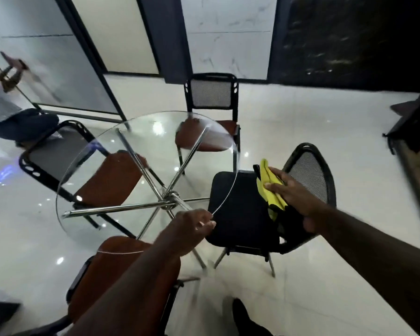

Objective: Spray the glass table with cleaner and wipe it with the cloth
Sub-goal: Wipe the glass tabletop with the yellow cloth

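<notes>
A yellow cloth lies on the seat of a black mesh-backed chair, just beside the right edge of the round glass counter. The right hand rests flat on the cloth, fingers straight and spread. The left hand sits at the counter's near rim with its fingers curled; blur hides whether it grips the glass. Crossed chrome legs show through the top. Three brown-seated chairs ring the counter on a glossy white tiled floor.
</notes>
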Demonstrator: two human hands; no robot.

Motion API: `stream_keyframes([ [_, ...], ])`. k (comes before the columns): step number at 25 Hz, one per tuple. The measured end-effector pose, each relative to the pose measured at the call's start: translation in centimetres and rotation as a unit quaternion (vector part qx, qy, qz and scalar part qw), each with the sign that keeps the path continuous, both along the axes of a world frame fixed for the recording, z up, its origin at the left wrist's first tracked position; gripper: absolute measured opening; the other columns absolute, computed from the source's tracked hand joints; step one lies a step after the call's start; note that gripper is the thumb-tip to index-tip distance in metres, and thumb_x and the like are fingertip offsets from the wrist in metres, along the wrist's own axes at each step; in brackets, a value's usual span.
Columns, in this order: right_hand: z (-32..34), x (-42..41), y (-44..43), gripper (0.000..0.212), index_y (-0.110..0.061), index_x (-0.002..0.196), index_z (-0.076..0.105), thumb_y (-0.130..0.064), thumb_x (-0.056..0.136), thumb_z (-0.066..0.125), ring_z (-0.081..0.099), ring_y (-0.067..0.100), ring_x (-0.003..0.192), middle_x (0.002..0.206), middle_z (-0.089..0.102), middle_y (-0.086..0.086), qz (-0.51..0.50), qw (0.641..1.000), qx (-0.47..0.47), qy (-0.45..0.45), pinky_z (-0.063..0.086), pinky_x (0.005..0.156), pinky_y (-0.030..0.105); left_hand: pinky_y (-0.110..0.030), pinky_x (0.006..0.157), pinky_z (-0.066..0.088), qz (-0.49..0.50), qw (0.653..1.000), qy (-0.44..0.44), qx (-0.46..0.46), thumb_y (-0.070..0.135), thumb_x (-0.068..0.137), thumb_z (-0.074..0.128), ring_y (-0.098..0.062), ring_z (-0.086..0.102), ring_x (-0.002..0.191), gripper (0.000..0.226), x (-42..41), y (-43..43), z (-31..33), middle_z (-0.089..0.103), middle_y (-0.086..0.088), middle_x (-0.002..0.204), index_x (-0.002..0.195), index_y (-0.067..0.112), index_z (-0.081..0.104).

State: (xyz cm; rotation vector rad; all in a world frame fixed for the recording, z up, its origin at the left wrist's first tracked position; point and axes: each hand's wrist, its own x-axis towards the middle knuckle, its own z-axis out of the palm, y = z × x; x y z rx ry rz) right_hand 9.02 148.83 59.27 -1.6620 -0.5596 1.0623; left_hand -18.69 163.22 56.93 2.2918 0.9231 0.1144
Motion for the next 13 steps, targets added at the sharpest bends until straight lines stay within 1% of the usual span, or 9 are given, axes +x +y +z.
stream_keyframes([
  [2,4.2,2.5,-3.6,0.058,-0.030,0.158,0.049,-0.015,0.104,0.066,0.068,0.020,0.096,0.146,0.064,0.014,-0.048,0.998,0.049,0.014,0.055,0.077,0.030,-0.013,0.073,0.048,-0.040,0.998,-0.039,0.018,0.040,0.096,0.069,0.014,0.066,0.079,0.022,2.9,-2.8,3.4,0.075,0.016,0.096,0.112,0.025,0.075],
  [5,9.2,6.9,-10.0,0.052,-0.040,0.149,0.055,-0.023,0.102,0.070,0.070,0.030,0.102,0.139,0.070,0.014,-0.099,0.986,0.106,0.077,0.058,0.088,0.043,-0.004,0.075,0.049,-0.081,0.993,-0.071,0.047,0.038,0.097,0.069,0.016,0.066,0.085,0.028,8.5,-6.7,8.5,0.078,0.011,0.108,0.122,0.025,0.072],
  [7,11.0,10.6,-14.3,0.050,-0.042,0.144,0.060,-0.027,0.098,0.072,0.069,0.036,0.103,0.138,0.072,0.015,-0.111,0.980,0.135,0.092,0.058,0.100,0.057,-0.017,0.086,0.058,-0.122,0.986,-0.100,0.063,0.041,0.097,0.069,0.008,0.070,0.094,0.032,13.0,-8.9,11.1,0.076,0.012,0.115,0.127,0.029,0.069],
  [8,12.2,12.7,-16.5,0.046,-0.040,0.142,0.063,-0.026,0.099,0.070,0.069,0.038,0.101,0.137,0.072,0.014,-0.117,0.976,0.153,0.099,0.061,0.097,0.057,-0.025,0.089,0.060,-0.138,0.980,-0.115,0.081,0.043,0.096,0.069,0.006,0.070,0.098,0.033,15.8,-10.1,12.1,0.075,0.014,0.115,0.127,0.031,0.068],
  [9,13.2,15.0,-18.8,0.040,-0.037,0.140,0.066,-0.026,0.102,0.067,0.069,0.039,0.098,0.133,0.073,0.013,-0.131,0.972,0.165,0.104,0.066,0.083,0.052,-0.029,0.088,0.061,-0.153,0.974,-0.131,0.104,0.045,0.096,0.069,0.005,0.069,0.100,0.033,18.9,-11.2,13.0,0.074,0.017,0.114,0.126,0.033,0.067],
  [10,13.9,17.6,-21.2,0.036,-0.035,0.138,0.067,-0.027,0.103,0.065,0.068,0.040,0.098,0.128,0.073,0.013,-0.148,0.969,0.168,0.102,0.066,0.068,0.044,-0.030,0.087,0.060,-0.168,0.968,-0.140,0.126,0.048,0.095,0.068,0.005,0.068,0.101,0.033,22.4,-12.4,13.8,0.072,0.020,0.114,0.126,0.036,0.066],
  [11,14.6,20.2,-23.6,0.035,-0.034,0.138,0.068,-0.028,0.103,0.066,0.069,0.039,0.098,0.126,0.071,0.012,-0.160,0.968,0.170,0.096,0.063,0.060,0.039,-0.030,0.087,0.060,-0.180,0.962,-0.144,0.145,0.049,0.095,0.068,0.006,0.066,0.102,0.033,26.1,-13.7,14.5,0.070,0.024,0.114,0.126,0.038,0.065],
  [12,15.2,23.0,-26.0,0.038,-0.035,0.139,0.066,-0.028,0.102,0.067,0.070,0.038,0.097,0.128,0.070,0.010,-0.170,0.967,0.171,0.082,0.063,0.062,0.038,-0.030,0.087,0.059,-0.189,0.957,-0.150,0.161,0.050,0.095,0.068,0.007,0.065,0.102,0.033,29.9,-15.3,15.2,0.068,0.026,0.114,0.126,0.038,0.065],
  [13,15.6,25.8,-28.0,0.044,-0.037,0.142,0.064,-0.026,0.100,0.070,0.073,0.037,0.095,0.131,0.070,0.008,-0.175,0.968,0.171,0.061,0.064,0.070,0.040,-0.031,0.088,0.059,-0.191,0.953,-0.159,0.173,0.051,0.095,0.067,0.007,0.064,0.101,0.033,33.2,-16.6,15.7,0.068,0.026,0.115,0.125,0.038,0.066],
])
